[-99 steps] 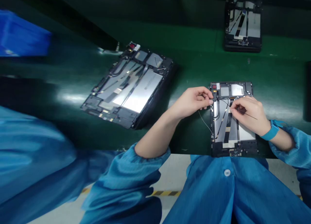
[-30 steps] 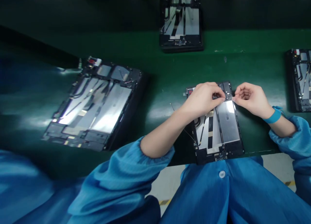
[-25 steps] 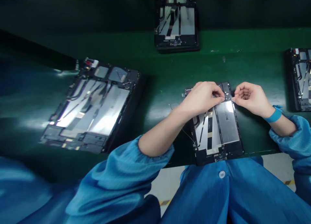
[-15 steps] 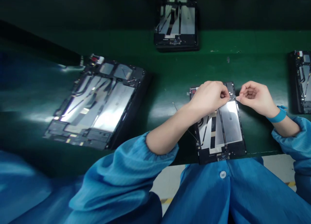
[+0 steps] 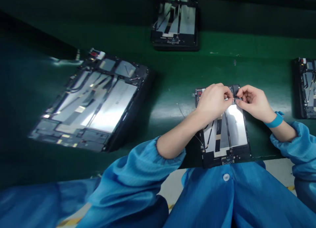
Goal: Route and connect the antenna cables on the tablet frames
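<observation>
An opened tablet (image 5: pixel 234 129) with silver battery panels and black flex strips lies at the near edge of the green belt (image 5: pixel 172 73). My left hand (image 5: pixel 213 101) rests over its upper left part, fingers curled and pinched at the top edge. My right hand (image 5: pixel 253 101), with a blue wrist strap (image 5: pixel 274 121), is curled too, its fingertips meeting the left hand's at the tablet's top right corner. What the fingertips pinch is too small to make out. A thin wire (image 5: pixel 181 111) sticks out to the tablet's left.
A larger opened tablet (image 5: pixel 93 99) lies to the left on the belt. Another opened tablet (image 5: pixel 176 22) sits at the far side, and one more (image 5: pixel 304 88) at the right edge. My blue coat (image 5: pixel 222 195) fills the foreground.
My right hand has moved left until its fingertips meet the left hand's at the tablet's top corner. The view has shifted slightly; the belt's tablets sit a little differently in frame.
</observation>
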`<state>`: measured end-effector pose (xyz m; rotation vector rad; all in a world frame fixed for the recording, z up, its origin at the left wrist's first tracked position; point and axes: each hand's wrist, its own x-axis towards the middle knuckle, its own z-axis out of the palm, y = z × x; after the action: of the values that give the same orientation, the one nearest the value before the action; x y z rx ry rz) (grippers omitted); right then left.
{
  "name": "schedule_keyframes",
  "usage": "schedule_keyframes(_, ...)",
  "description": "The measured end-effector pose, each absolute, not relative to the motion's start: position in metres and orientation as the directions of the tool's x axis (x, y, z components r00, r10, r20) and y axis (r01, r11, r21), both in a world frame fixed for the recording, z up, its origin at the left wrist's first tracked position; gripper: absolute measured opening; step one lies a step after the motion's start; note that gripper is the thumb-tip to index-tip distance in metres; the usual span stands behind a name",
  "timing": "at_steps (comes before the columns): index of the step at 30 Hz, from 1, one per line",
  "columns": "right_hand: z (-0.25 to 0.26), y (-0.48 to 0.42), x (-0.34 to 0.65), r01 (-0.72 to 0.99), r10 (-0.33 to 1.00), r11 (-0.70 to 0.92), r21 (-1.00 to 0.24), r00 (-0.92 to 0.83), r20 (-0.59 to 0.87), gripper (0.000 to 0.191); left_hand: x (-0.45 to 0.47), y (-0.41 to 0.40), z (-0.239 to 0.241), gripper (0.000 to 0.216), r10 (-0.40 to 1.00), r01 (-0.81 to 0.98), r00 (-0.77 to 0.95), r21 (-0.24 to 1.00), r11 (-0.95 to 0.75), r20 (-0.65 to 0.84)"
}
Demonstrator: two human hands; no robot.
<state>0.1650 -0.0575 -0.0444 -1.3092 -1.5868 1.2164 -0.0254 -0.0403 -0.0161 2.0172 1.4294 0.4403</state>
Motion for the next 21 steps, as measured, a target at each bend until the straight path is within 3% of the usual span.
schedule_keyframes(8,-0.043,-0.056,0.168,0.221,0.971,-0.03,-0.975,-0.227,-0.081,0.021,-0.026,-0.037,-0.014,0.016,0.92,0.722,0.378,0.656,-0.221,-0.106)
schedule_keyframes(17,-0.04,-0.061,0.156,0.379,0.984,0.085,-0.921,-0.179,0.018,0.013,-0.027,-0.031,0.0,0.009,0.905,0.737,0.386,0.649,-0.188,-0.177)
schedule_keyframes(19,-0.041,-0.06,0.155,0.387,0.984,0.095,-0.917,-0.178,0.027,0.015,-0.038,-0.01,0.014,0.013,0.946,0.755,0.291,0.641,-0.136,-0.141)
schedule_keyframes(21,-0.043,-0.059,0.156,0.301,0.984,0.063,-0.951,-0.178,0.009,0.017,-0.058,0.024,0.027,0.029,0.996,0.813,0.071,0.582,-0.025,-0.057)
